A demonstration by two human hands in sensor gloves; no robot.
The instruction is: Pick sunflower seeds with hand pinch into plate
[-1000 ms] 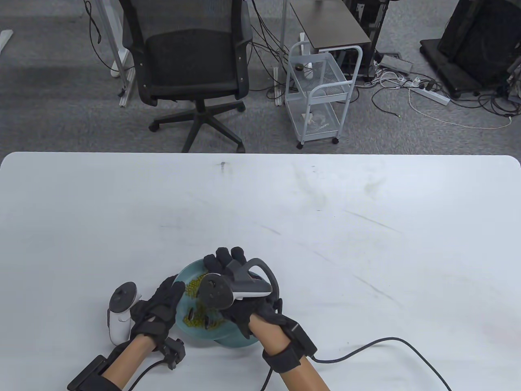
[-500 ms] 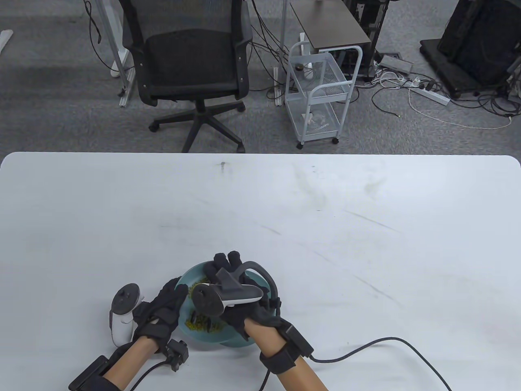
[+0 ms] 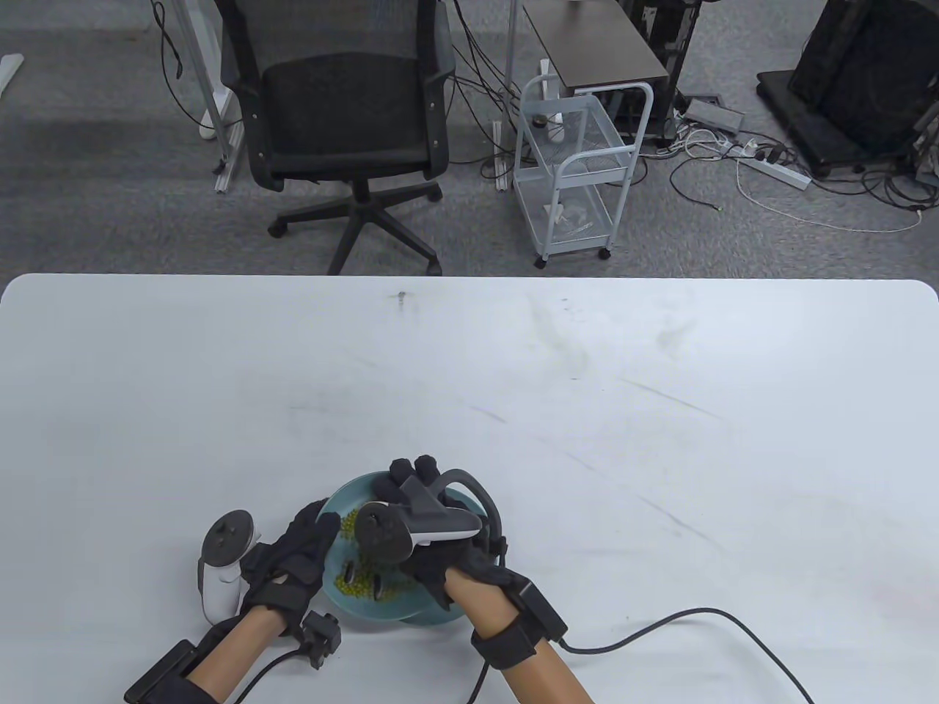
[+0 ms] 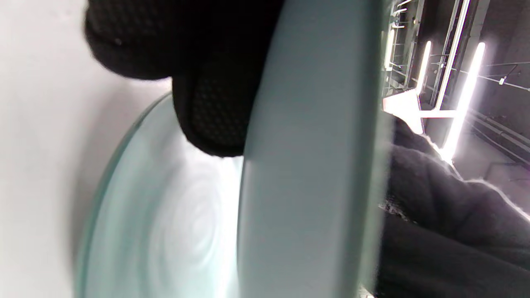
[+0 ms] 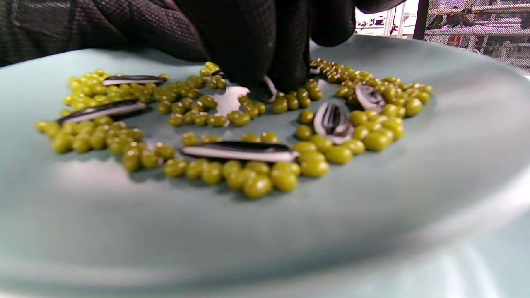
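Note:
A teal plate (image 3: 339,500) holds green beans (image 5: 256,178) and several striped sunflower seeds (image 5: 240,151). It is tilted over a second teal plate (image 3: 440,614) that lies on the table. My left hand (image 3: 323,524) grips the upper plate's left rim; in the left wrist view its fingers (image 4: 207,82) lie under that rim (image 4: 310,165), above the lower plate (image 4: 165,215). My right hand (image 3: 402,485) reaches down into the upper plate. Its fingertips (image 5: 265,62) pinch together on one seed (image 5: 270,89) among the beans.
The white table (image 3: 587,411) stretches far and right of the plates. A black cable (image 3: 682,620) runs right from my right wrist. An office chair (image 3: 345,117) and a white wire cart (image 3: 576,169) stand on the floor beyond the far edge.
My right hand has drawn slightly back and down into the plate, its fingers closing among the beans. My left hand keeps its hold on the rim.

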